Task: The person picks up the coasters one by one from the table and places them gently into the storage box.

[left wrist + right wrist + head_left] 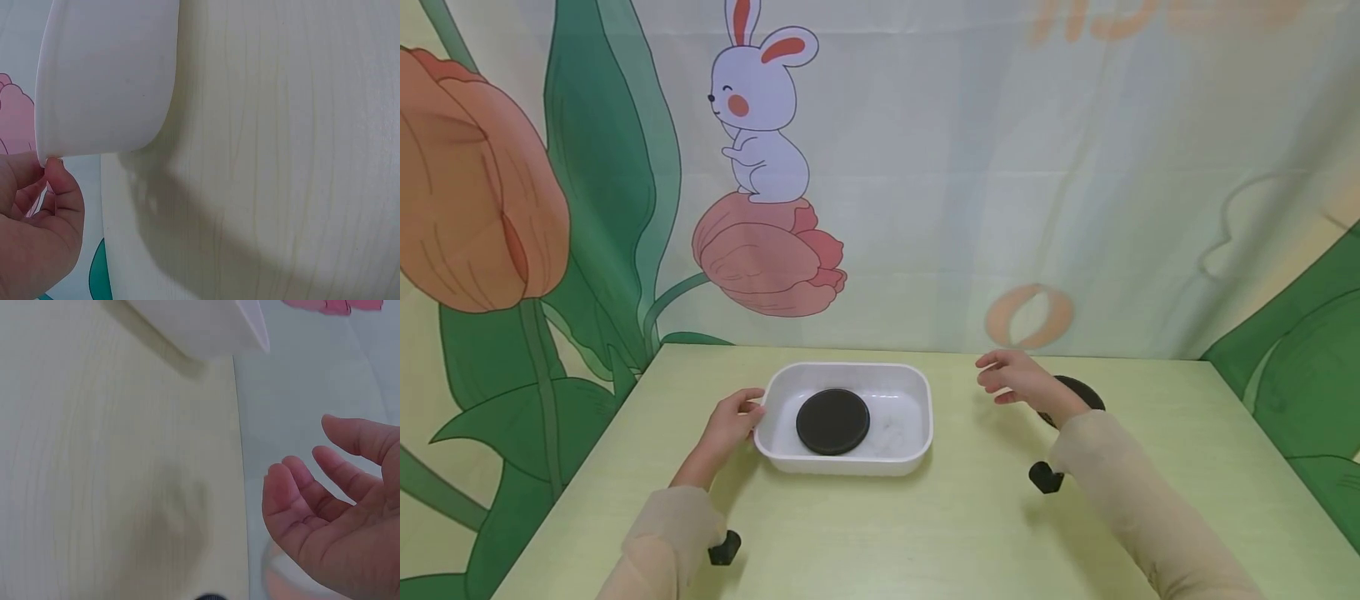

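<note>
A white rectangular basin (880,467) with rounded corners stands on the table, and a flat black disc (832,422) lies inside it, left of its middle. My left hand (732,423) is at the basin's left side. In the left wrist view, the thumb and fingers of that hand (44,219) pinch the rim of the basin (109,75). To the right of the basin, my right hand (1015,379) hovers over the table's back part, fingers loosely bent and holding nothing. The right wrist view shows that hand (337,500) apart from the basin's corner (219,328).
Behind the right forearm a second round black thing (1086,392) lies on the table, partly hidden. Small black wrist cameras (1047,477) stick out by both sleeves. A printed curtain (910,208) with a rabbit and tulips hangs along the table's (880,542) back edge.
</note>
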`<control>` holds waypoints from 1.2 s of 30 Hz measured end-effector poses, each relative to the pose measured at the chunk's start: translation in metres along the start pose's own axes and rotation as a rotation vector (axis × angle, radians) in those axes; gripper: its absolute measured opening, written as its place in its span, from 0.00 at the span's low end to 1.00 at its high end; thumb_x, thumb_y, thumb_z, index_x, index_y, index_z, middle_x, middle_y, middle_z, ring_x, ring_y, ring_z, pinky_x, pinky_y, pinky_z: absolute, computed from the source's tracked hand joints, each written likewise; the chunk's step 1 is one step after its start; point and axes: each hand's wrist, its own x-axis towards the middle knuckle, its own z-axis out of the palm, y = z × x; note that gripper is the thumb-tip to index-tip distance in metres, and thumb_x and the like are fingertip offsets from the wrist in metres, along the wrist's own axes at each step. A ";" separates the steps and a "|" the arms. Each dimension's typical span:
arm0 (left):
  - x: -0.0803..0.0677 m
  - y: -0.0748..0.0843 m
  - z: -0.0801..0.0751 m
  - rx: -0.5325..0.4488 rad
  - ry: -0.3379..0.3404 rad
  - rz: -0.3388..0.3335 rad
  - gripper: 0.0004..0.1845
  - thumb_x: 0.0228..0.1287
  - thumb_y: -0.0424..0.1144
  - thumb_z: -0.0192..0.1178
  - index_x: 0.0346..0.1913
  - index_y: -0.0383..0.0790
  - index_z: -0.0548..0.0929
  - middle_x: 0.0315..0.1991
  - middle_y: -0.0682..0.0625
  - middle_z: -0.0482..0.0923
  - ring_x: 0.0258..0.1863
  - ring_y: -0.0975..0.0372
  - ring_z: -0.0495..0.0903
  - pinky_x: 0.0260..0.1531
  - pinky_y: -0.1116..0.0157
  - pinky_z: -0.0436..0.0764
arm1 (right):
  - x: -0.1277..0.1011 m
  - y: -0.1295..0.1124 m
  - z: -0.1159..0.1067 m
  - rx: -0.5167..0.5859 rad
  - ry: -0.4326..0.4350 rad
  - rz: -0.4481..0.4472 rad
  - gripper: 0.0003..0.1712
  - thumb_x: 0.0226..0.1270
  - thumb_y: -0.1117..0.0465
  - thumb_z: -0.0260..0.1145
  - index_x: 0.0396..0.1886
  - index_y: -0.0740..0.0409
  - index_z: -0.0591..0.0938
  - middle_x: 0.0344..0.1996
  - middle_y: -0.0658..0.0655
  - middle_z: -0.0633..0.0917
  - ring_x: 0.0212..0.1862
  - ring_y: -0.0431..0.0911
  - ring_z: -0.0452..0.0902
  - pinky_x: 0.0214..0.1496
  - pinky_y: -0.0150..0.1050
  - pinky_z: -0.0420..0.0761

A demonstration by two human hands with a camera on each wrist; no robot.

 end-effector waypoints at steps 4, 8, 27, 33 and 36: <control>-0.001 0.001 0.000 -0.002 0.001 0.002 0.19 0.64 0.32 0.48 0.58 0.33 0.66 0.46 0.36 0.69 0.37 0.56 0.71 0.29 0.70 0.74 | -0.005 0.014 -0.016 -0.024 -0.002 -0.003 0.27 0.61 0.58 0.57 0.58 0.63 0.63 0.51 0.63 0.71 0.47 0.53 0.70 0.49 0.46 0.73; -0.001 0.000 0.000 0.000 0.003 0.007 0.19 0.64 0.32 0.48 0.58 0.33 0.66 0.46 0.36 0.69 0.37 0.55 0.72 0.29 0.70 0.74 | -0.008 0.026 -0.031 -0.045 0.028 0.003 0.28 0.61 0.57 0.57 0.58 0.63 0.63 0.53 0.65 0.70 0.48 0.55 0.68 0.49 0.46 0.73; -0.002 -0.002 -0.001 -0.006 0.006 0.020 0.19 0.65 0.32 0.47 0.58 0.32 0.66 0.46 0.36 0.68 0.40 0.55 0.72 0.30 0.70 0.75 | -0.026 0.064 -0.084 -0.012 0.184 0.063 0.37 0.64 0.52 0.54 0.66 0.63 0.53 0.64 0.68 0.58 0.60 0.61 0.57 0.51 0.45 0.70; -0.002 0.000 -0.001 -0.009 0.001 0.013 0.19 0.64 0.32 0.47 0.58 0.33 0.65 0.46 0.36 0.69 0.40 0.54 0.72 0.31 0.69 0.76 | -0.030 0.078 -0.090 0.021 0.241 0.072 0.37 0.64 0.53 0.53 0.67 0.64 0.50 0.65 0.68 0.55 0.62 0.62 0.54 0.55 0.49 0.66; -0.003 0.000 -0.001 -0.008 -0.001 0.016 0.19 0.64 0.32 0.47 0.58 0.33 0.65 0.46 0.36 0.69 0.39 0.54 0.72 0.32 0.68 0.76 | -0.032 0.085 -0.091 0.019 0.284 0.073 0.38 0.65 0.52 0.52 0.67 0.65 0.50 0.65 0.69 0.54 0.62 0.61 0.54 0.56 0.49 0.65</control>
